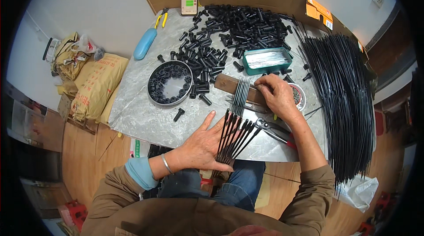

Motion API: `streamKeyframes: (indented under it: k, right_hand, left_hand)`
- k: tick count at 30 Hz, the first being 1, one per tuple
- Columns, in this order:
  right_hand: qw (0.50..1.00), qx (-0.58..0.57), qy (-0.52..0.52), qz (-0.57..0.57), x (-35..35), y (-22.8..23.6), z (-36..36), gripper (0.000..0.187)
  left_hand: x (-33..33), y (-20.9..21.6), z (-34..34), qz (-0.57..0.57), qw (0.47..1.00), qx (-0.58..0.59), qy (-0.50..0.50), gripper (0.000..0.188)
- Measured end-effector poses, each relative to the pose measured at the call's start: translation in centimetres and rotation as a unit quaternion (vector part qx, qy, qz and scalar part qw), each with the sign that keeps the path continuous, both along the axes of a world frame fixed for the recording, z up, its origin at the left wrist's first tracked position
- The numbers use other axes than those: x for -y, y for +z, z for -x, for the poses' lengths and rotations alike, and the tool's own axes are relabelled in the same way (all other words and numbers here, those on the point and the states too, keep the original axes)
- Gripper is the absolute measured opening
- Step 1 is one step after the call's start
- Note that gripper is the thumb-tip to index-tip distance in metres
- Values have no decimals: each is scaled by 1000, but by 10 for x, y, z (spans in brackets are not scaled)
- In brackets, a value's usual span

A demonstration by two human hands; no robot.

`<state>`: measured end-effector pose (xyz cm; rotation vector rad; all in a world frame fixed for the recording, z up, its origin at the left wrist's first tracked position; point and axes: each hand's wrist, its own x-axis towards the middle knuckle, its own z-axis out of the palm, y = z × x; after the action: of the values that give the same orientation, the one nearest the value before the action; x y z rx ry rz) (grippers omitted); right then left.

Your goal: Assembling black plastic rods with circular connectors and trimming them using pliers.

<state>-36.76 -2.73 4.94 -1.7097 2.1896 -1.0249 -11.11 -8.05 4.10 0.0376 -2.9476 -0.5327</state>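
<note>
Several thin black rods with metal wire ends (240, 97) lie in a row, their tips resting across a brown wooden block (227, 83). My left hand (201, 145) is open with fingers spread, beside and partly behind the rods, which cross in front of its fingertips. At the right end of the block, my right hand (278, 97) is closed, thumb and fingertips pressed together; what they pinch, if anything, cannot be made out. Pliers with red handles (276, 132) lie just below that hand. A round dish of small bits (298, 97) is partly hidden behind it.
A green box of thin metal pins (267, 60) stands behind the block. Black bolt-shaped parts (247, 24) are heaped at the back. A round tin of black rings (170, 83) stands left, near a blue case (145, 44). Long black rods (340, 99) cover the right side.
</note>
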Motion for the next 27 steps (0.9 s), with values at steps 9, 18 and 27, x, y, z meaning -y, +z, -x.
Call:
streamKeyframes:
  k: [9, 18, 27]
  right_hand:
    - [1000, -14, -10, 14, -1, -4, 1, 14]
    - [1000, -12, -9, 21, 2, -4, -1, 12]
    - [984, -150, 29, 95, 15, -2, 2, 10]
  left_hand:
    - [-2, 4, 0, 2, 1000, 15, 1, 97]
    - [-2, 4, 1, -5, 1000, 19, 2, 98]
    - [-3, 2, 0, 1, 1000, 11, -1, 98]
